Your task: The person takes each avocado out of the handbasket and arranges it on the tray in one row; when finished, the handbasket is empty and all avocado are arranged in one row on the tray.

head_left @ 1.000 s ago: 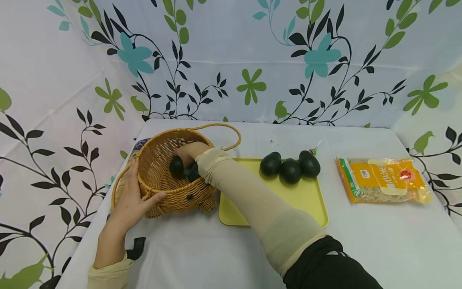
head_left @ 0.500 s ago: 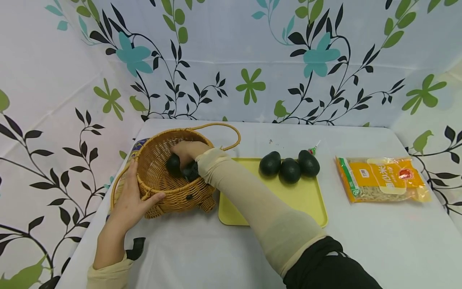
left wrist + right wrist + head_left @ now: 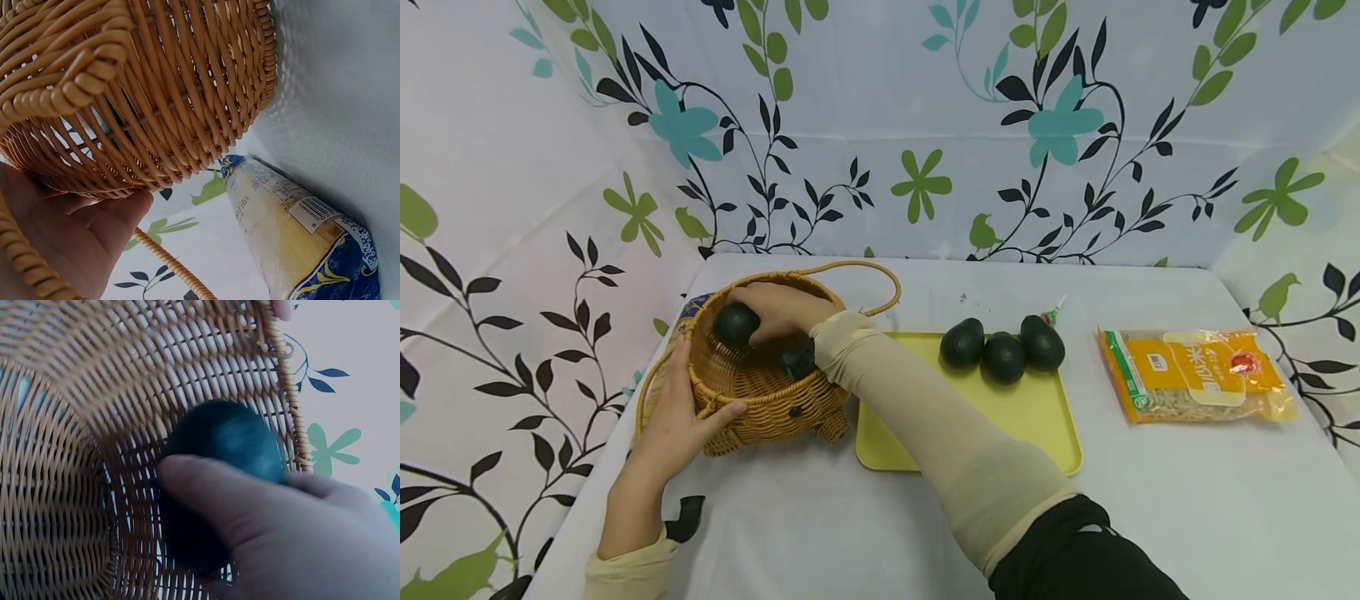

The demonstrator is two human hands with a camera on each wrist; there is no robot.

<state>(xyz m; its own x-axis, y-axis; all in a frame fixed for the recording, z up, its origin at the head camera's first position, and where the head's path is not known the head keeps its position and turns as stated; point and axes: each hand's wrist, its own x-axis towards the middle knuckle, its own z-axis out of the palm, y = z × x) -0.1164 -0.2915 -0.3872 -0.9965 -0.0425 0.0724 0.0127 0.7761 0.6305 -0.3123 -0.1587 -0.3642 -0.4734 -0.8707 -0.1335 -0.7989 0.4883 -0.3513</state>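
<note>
A brown wicker basket (image 3: pixel 767 421) with a looped handle lies tipped, its mouth facing me. My left hand (image 3: pixel 673 429) holds its left side, fingers along the outer wall and thumb across the front. Inside it, my right hand (image 3: pixel 784 308) grips a dark green avocado (image 3: pixel 735 325) near the upper left rim. The right wrist view has the thumb across this avocado (image 3: pixel 228 434), beside the woven wall (image 3: pixel 62 462); fingers behind it are partly hidden. Three more avocados, a left one (image 3: pixel 962 343), a middle one (image 3: pixel 1003 358) and a right one (image 3: pixel 1042 342), rest together on a yellow tray (image 3: pixel 887 446).
A plastic bag (image 3: pixel 1198 375) with orange and green printing lies right of the tray. Behind the basket stands a blue-and-yellow package (image 3: pixel 294 231). A small red-and-green item (image 3: pixel 1051 315) sits beyond the right avocado. Patterned cloth (image 3: pixel 917 125) hangs behind the white table.
My right hand has moved up and left inside the basket, carrying the avocado from the middle toward the upper left rim. The left hand stays on the basket.
</note>
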